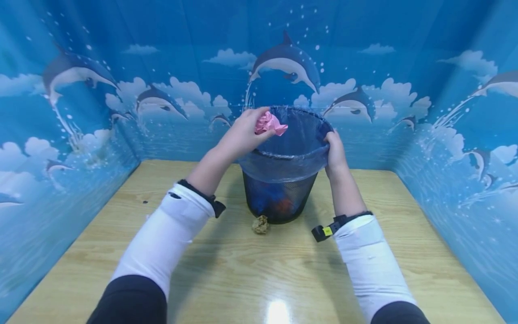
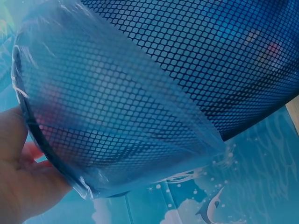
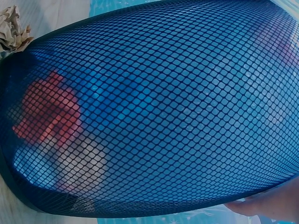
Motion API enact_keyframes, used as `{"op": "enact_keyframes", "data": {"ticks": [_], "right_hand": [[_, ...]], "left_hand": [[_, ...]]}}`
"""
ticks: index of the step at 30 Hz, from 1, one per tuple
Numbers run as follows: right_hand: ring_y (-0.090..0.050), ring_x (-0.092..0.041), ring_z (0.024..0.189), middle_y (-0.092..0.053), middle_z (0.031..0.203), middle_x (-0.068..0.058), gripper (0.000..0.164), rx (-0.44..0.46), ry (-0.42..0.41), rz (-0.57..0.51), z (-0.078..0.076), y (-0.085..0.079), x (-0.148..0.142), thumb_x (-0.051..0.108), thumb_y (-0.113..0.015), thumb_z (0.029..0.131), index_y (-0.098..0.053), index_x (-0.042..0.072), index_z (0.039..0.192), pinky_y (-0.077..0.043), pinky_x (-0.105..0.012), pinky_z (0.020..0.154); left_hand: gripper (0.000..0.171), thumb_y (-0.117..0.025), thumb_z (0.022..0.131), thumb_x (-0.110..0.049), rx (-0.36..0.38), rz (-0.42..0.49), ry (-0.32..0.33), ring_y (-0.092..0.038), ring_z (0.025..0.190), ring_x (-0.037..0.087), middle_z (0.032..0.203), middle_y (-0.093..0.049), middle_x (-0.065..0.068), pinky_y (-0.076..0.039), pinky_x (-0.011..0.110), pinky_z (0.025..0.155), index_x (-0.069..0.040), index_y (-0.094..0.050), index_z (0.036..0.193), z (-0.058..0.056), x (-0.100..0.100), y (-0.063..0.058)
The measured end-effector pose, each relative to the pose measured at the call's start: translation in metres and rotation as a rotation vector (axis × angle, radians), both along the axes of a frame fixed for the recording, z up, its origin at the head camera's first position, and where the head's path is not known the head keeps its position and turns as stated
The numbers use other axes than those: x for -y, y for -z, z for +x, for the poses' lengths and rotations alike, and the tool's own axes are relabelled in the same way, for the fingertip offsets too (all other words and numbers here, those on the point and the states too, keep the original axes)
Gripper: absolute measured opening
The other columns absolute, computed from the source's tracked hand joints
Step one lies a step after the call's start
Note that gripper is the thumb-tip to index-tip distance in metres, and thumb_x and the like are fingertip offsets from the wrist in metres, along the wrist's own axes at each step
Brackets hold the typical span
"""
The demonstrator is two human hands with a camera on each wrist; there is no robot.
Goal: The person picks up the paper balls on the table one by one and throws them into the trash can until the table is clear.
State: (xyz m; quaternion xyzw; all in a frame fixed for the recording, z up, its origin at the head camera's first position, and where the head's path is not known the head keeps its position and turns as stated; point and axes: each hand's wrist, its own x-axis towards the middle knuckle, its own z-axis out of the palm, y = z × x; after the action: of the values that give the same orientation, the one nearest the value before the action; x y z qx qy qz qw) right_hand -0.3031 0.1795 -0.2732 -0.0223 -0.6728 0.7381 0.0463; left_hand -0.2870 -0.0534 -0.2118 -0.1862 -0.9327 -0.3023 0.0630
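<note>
A black mesh wastebasket (image 1: pixel 279 193) stands on the table, lined with a translucent blue bag (image 1: pixel 283 166) folded down over its rim. My left hand (image 1: pixel 244 130) pinches a crumpled pink paper ball (image 1: pixel 269 123) over the left side of the basket's mouth. At the right of the rim my right hand (image 1: pixel 336 150) grips the edge and the bag's fold, thumb toward the inside. Through the mesh in the right wrist view, a red crumpled ball (image 3: pixel 49 112) and a whitish one (image 3: pixel 81 163) lie at the bottom. Against the basket's foot rests a brown crumpled paper ball (image 1: pixel 260 224).
The wood-grain table (image 1: pixel 234 279) is enclosed by a blue dolphin-print curtain (image 1: pixel 194 54) at the back and sides. A small dark speck (image 1: pixel 145 202) lies on the table at left. Each wrist wears a black strap, the right one with a yellow tag (image 1: pixel 327 231).
</note>
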Motion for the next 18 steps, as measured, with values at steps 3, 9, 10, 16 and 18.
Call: {"op": "enact_keyframes", "data": {"ticks": [3,9,10,16,18], "right_hand": [[-0.002,-0.016,0.148,0.017,0.162,0.005,0.078,-0.003,-0.002,-0.002,0.0,0.0002,0.0001,0.025,-0.03,0.088,0.01,0.019,0.156,-0.018,-0.031,0.112],[-0.006,-0.017,0.146,0.015,0.163,0.004,0.077,-0.014,-0.008,0.005,0.0007,0.0005,0.0005,0.024,-0.029,0.089,0.009,0.018,0.156,-0.019,-0.032,0.112],[-0.007,-0.017,0.146,0.014,0.163,0.004,0.077,-0.016,-0.008,0.007,0.0009,0.0004,0.0004,0.024,-0.029,0.089,0.009,0.018,0.156,-0.019,-0.032,0.111],[-0.006,-0.017,0.145,0.015,0.163,0.004,0.077,-0.024,-0.006,0.005,0.0004,0.0003,-0.0003,0.023,-0.029,0.088,0.009,0.018,0.156,-0.02,-0.031,0.108],[-0.005,-0.017,0.146,0.015,0.163,0.004,0.078,-0.026,-0.006,0.002,0.0001,0.0004,-0.0003,0.023,-0.029,0.088,0.009,0.018,0.156,-0.02,-0.031,0.109]], "left_hand": [[0.069,-0.058,0.095,-0.042,0.005,-0.014,0.004,-0.043,0.133,0.026,0.153,-0.035,0.01,-0.046,0.042,0.104,-0.022,-0.027,0.153,0.0005,-0.0013,-0.0002],[0.072,-0.056,0.095,-0.045,0.01,-0.02,0.01,-0.035,0.14,0.026,0.156,-0.03,0.009,-0.039,0.044,0.11,-0.024,-0.022,0.155,0.0005,-0.0027,0.0005],[0.073,-0.055,0.095,-0.046,0.008,-0.02,0.012,-0.031,0.143,0.025,0.157,-0.027,0.008,-0.036,0.045,0.112,-0.025,-0.021,0.155,0.0005,-0.0026,0.0007],[0.074,-0.051,0.096,-0.05,-0.026,-0.03,0.014,-0.014,0.15,0.022,0.162,-0.017,0.001,-0.022,0.049,0.119,-0.028,-0.015,0.156,0.0016,0.0001,0.0013],[0.073,-0.05,0.096,-0.051,-0.039,-0.033,0.015,-0.014,0.15,0.022,0.162,-0.018,0.001,-0.022,0.049,0.118,-0.028,-0.016,0.156,0.0027,0.002,0.0009]]}}
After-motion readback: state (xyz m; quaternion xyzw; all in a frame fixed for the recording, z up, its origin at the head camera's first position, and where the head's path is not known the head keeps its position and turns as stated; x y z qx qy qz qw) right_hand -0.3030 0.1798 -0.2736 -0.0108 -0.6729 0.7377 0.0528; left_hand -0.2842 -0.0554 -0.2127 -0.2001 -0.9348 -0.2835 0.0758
